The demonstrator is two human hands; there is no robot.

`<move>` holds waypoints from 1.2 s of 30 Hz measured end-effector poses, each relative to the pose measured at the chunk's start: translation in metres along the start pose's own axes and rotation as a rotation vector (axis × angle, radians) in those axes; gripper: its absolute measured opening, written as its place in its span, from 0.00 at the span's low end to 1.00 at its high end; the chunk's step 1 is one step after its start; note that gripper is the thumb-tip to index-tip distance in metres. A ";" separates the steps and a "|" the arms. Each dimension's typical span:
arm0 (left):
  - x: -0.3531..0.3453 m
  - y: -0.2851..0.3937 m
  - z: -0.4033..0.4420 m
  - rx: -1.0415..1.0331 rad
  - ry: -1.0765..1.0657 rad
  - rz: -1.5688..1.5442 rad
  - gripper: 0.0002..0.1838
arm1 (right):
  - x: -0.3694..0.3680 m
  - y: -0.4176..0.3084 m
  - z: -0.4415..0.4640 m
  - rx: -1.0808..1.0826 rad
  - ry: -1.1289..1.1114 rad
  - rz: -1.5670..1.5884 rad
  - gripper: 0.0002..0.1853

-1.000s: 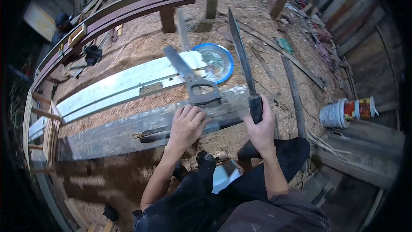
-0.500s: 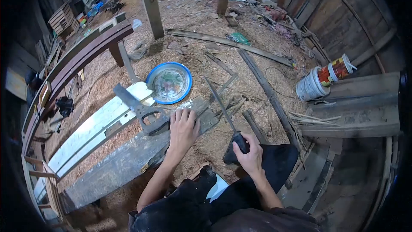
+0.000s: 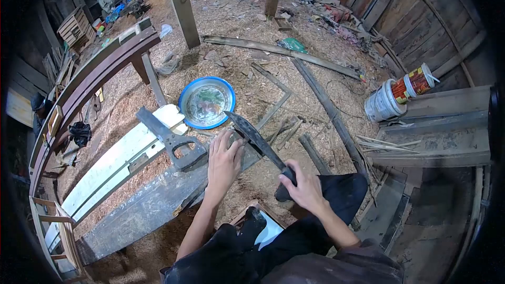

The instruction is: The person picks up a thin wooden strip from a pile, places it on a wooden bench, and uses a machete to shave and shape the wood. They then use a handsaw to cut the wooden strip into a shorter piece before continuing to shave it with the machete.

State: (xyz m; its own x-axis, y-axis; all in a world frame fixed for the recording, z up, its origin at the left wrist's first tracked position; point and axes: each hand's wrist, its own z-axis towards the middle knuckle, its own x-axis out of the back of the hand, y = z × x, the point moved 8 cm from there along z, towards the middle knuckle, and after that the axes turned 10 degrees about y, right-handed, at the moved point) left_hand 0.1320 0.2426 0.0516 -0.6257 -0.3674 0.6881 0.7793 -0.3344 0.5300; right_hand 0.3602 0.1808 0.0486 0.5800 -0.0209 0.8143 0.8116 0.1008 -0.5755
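Note:
My right hand (image 3: 305, 186) is wrapped round the black handle of a machete (image 3: 258, 139). Its dark, broad blade slants up and left, with the tip above my left hand (image 3: 223, 160). That hand lies on the end of a grey weathered plank (image 3: 152, 200), fingers extended and slightly apart. The blade passes close to its fingertips and covers part of the plank's end; whether it touches the wood I cannot tell. Just left of my left hand, a handsaw (image 3: 171, 139) rests across the grey plank and a white-painted board (image 3: 121, 160).
A blue-rimmed basin (image 3: 206, 102) stands on shavings beyond the plank. Long wooden strips (image 3: 331, 110) lie to the right, near white buckets (image 3: 386, 100). A curved wooden frame (image 3: 94, 76) stands at left, with a person (image 3: 39, 108) behind it. Posts (image 3: 181, 8) rise ahead.
The machete has swung left toward my left hand, and its broad side now shows. My right hand has moved slightly up and left. My left hand stays on the plank.

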 end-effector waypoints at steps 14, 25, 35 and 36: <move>-0.004 -0.006 -0.003 -0.020 -0.004 0.036 0.13 | -0.007 -0.011 0.024 0.089 0.156 -0.079 0.20; -0.004 -0.004 -0.003 -0.036 0.003 0.058 0.14 | 0.011 0.016 0.037 -0.037 0.264 -0.046 0.19; -0.003 0.000 0.002 -0.033 0.005 0.047 0.13 | 0.000 0.037 0.047 -0.152 0.255 0.102 0.18; -0.003 -0.001 0.004 -0.017 0.001 0.028 0.12 | 0.001 0.027 0.050 -0.031 0.325 0.118 0.17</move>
State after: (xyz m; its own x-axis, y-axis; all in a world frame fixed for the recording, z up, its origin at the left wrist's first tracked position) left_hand 0.1333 0.2474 0.0511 -0.6033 -0.3775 0.7025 0.7960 -0.3387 0.5016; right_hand 0.3790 0.2332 0.0373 0.6581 -0.3274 0.6781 0.7363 0.0911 -0.6705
